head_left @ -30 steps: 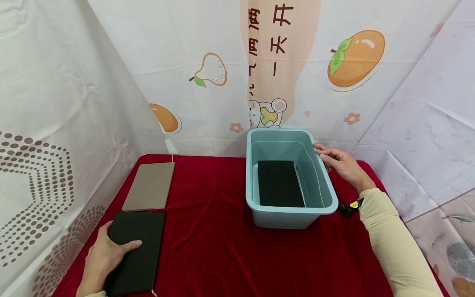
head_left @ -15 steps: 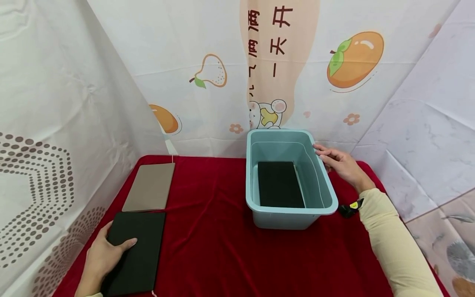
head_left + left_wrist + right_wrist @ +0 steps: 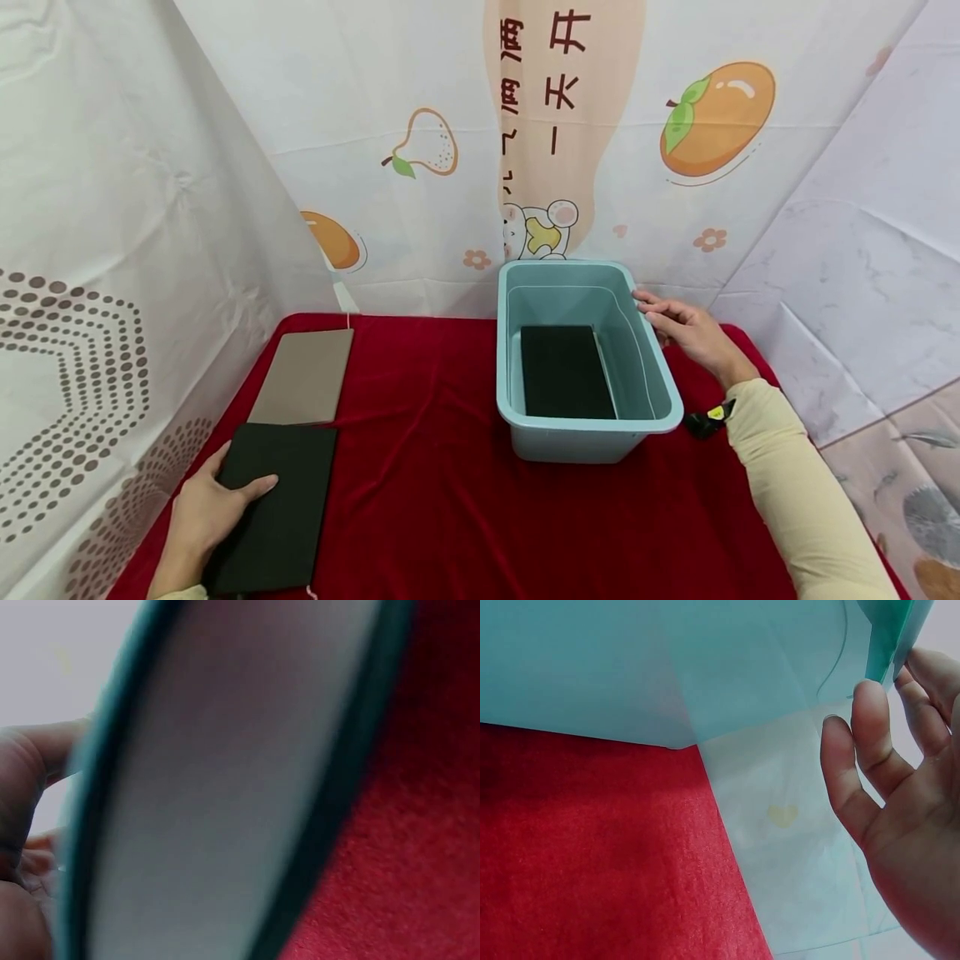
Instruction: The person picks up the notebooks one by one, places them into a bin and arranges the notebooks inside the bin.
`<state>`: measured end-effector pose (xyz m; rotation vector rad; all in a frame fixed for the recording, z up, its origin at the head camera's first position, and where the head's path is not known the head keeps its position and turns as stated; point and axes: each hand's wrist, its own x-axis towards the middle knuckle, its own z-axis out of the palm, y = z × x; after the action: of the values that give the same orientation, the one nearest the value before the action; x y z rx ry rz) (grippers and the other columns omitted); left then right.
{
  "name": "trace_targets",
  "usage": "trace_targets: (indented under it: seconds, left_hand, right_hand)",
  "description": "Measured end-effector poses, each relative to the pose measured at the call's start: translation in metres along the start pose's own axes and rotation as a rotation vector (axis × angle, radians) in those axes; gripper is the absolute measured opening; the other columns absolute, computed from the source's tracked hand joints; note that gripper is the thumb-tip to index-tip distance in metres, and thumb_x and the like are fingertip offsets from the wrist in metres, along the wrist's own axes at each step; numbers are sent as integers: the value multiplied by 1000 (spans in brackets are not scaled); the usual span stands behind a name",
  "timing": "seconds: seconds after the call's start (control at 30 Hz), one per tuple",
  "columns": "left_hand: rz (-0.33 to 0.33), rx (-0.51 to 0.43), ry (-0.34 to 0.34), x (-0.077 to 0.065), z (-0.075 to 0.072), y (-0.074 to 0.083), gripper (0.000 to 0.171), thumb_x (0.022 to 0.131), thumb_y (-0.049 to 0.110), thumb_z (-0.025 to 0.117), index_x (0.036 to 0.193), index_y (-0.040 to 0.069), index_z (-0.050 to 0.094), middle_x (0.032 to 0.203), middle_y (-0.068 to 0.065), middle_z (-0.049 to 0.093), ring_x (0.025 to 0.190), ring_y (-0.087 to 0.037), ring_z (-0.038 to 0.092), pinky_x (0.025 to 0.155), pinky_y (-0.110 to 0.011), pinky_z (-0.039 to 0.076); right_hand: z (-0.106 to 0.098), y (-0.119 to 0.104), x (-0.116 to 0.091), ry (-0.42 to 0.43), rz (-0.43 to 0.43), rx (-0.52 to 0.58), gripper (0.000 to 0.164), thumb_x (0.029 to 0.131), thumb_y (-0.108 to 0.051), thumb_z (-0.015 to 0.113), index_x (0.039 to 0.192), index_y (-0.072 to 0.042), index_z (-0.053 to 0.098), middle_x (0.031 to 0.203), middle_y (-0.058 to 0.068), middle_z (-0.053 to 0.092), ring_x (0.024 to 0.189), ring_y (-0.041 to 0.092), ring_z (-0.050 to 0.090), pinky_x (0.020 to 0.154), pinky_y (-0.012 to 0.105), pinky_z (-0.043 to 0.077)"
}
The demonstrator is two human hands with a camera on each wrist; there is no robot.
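At the lower left of the head view, my left hand [image 3: 210, 507] grips a black hardcover notebook [image 3: 292, 508], thumb on the cover and fingers at its left edge. The left wrist view has its pale page block [image 3: 225, 780] close up between dark covers. Just beyond it lies a taupe notebook [image 3: 303, 375], whose near edge meets the black one. My right hand [image 3: 693, 337] holds the right rim of a light blue plastic bin [image 3: 573, 442]. Some of its fingers [image 3: 838, 761] hang outside the wall. Another black notebook [image 3: 566, 371] lies flat inside the bin.
Red velvet cloth [image 3: 420, 500] covers the table. White printed curtains [image 3: 420, 67] hang behind it and along both sides, close to the bin's back. A black strap with a yellow label [image 3: 708, 419] is at the right wrist.
The black notebook under my left hand has shifted slightly away from me, its far edge now reaching the taupe notebook. My right hand and the bin have stayed put.
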<state>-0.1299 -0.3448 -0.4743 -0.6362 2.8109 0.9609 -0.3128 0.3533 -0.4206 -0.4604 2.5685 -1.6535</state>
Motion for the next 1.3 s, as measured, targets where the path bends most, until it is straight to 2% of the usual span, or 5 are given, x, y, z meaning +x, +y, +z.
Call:
trace_targets:
  seconds: [0.4, 0.63, 0.9, 1.13, 1.3]
  left_hand:
    - [21, -45, 49, 1, -4, 12, 115, 83, 52, 81, 164, 8, 12, 157, -38, 31, 128, -53, 48, 97, -63, 45]
    - [13, -29, 56, 2, -8, 18, 116, 84, 53, 80, 165, 13, 7, 159, -38, 27, 128, -55, 44, 96, -65, 43]
    - [9, -28, 69, 2, -10, 28, 115, 85, 53, 79, 165, 13, 7, 158, -38, 29, 127, -55, 44, 96, -64, 43]
    - [24, -89, 100, 2, -6, 37, 113, 84, 48, 82, 165, 13, 11, 161, -35, 27, 133, -54, 42, 101, -65, 40]
    - [25, -111, 103, 4, -4, 44, 113, 85, 47, 81, 165, 12, 9, 164, -33, 23, 137, -55, 38, 104, -66, 38]
  right_hand:
    - [-4, 0, 0, -8, 7, 6, 39, 106, -29, 54, 132, 0, 62, 158, -10, 47, 112, -1, 62, 78, 22, 57]
    - [-4, 2, 1, -12, 8, 8, 41, 106, -28, 56, 137, -3, 61, 158, -13, 47, 96, 3, 66, 79, 21, 57]
    - [-3, -1, 0, 9, 48, 5, 42, 105, -31, 57, 138, -5, 61, 160, -9, 45, 99, 3, 66, 81, 23, 57]
    - [-3, -1, 1, 8, 49, 23, 42, 105, -29, 57, 139, -5, 60, 160, -10, 45, 97, 3, 67, 80, 23, 57]
    - [-3, 1, 2, 3, 42, 41, 41, 105, -27, 58, 139, -4, 60, 160, -9, 45, 110, 2, 65, 81, 23, 58]
